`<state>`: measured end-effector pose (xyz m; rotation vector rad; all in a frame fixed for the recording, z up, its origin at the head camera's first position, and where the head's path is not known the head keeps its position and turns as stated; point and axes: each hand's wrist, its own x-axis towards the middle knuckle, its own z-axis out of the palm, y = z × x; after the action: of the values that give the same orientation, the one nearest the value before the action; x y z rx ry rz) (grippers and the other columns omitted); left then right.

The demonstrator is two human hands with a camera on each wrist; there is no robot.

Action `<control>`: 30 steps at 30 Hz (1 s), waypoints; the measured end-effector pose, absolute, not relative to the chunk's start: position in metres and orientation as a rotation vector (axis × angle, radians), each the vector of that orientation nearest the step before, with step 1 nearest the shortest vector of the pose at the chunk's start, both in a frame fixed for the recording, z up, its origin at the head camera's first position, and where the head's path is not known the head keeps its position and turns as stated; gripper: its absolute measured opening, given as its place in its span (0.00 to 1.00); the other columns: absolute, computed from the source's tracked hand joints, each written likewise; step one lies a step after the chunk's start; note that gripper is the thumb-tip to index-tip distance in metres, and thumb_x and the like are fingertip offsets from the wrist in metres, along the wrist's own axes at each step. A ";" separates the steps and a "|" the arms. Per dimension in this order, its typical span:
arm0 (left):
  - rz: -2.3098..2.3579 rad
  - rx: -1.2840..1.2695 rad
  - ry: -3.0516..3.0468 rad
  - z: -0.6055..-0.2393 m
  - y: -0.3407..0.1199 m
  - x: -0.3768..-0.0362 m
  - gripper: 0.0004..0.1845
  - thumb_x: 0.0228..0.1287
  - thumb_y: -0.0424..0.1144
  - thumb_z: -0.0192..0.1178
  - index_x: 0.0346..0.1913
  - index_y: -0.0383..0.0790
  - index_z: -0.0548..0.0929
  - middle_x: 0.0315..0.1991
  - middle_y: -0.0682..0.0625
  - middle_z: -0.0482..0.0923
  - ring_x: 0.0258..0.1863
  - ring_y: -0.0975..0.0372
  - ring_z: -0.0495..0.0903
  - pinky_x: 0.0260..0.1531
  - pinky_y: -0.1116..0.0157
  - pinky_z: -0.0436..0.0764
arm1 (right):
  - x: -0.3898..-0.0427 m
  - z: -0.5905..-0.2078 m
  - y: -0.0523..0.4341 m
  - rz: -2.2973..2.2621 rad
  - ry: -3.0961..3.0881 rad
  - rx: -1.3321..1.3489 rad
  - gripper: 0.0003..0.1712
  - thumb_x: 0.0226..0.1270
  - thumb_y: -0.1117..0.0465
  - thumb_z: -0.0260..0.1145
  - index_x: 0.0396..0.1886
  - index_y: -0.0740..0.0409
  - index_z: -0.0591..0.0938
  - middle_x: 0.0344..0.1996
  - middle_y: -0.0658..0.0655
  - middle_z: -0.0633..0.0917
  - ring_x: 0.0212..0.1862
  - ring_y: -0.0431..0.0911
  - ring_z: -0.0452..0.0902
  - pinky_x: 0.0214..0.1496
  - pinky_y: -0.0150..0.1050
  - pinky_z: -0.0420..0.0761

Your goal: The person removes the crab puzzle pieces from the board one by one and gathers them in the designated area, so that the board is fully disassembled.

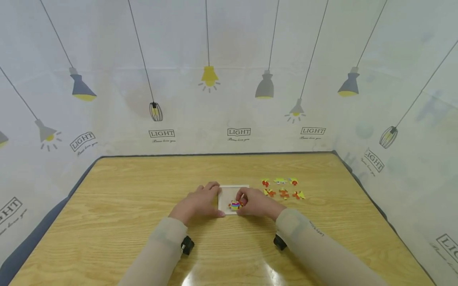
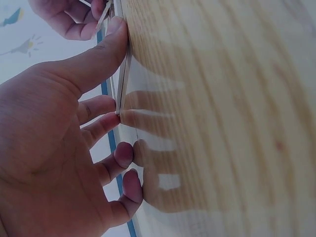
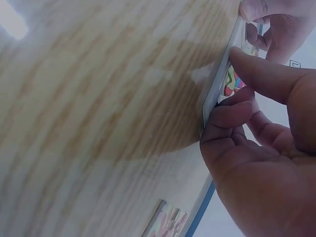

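Observation:
A shallow white puzzle tray point(image 1: 225, 194) lies flat on the table, its upper right corner covered by a hand. My left hand point(image 1: 198, 202) holds its left side, thumb at the near corner and fingers toward the far one. With bent fingers and thumb, my right hand point(image 1: 258, 203) pinches a colourful puzzle piece point(image 1: 234, 205) over the tray's near right part. The right wrist view shows this striped piece point(image 3: 230, 81) partly hidden behind the thumb and fingers. Whether it lies flat in the tray cannot be told.
Right of the tray, several loose puzzle pieces point(image 1: 284, 194) in yellow and orange lie in two rows on the wooden table point(image 1: 143, 178). A pale wall point(image 1: 186, 115) printed with lamps stands behind the far edge. Black wrist cameras point(image 1: 187, 245) sit under both sleeves.

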<state>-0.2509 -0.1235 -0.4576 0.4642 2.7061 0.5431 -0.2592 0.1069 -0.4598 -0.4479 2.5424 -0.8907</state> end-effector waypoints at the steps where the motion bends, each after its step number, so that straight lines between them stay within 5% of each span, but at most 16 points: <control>1: 0.544 0.464 2.707 -0.458 -0.123 -0.251 0.48 0.63 0.63 0.74 0.81 0.46 0.67 0.86 0.51 0.55 0.82 0.40 0.59 0.75 0.31 0.67 | -0.259 -0.460 0.107 -0.893 2.543 -0.445 0.16 0.63 0.62 0.81 0.43 0.51 0.80 0.31 0.50 0.76 0.36 0.43 0.72 0.40 0.36 0.70; 30: 0.525 0.465 2.701 -0.457 -0.123 -0.251 0.49 0.64 0.63 0.73 0.81 0.46 0.67 0.86 0.51 0.54 0.83 0.40 0.59 0.76 0.32 0.66 | -0.255 -0.452 0.115 -0.874 2.629 -0.485 0.12 0.65 0.60 0.80 0.46 0.55 0.87 0.41 0.52 0.85 0.43 0.44 0.78 0.51 0.42 0.82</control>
<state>-0.2512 -0.1225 -0.4573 0.4654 2.7015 0.5250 -0.2554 0.1148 -0.4518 -0.4851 2.6288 -0.8741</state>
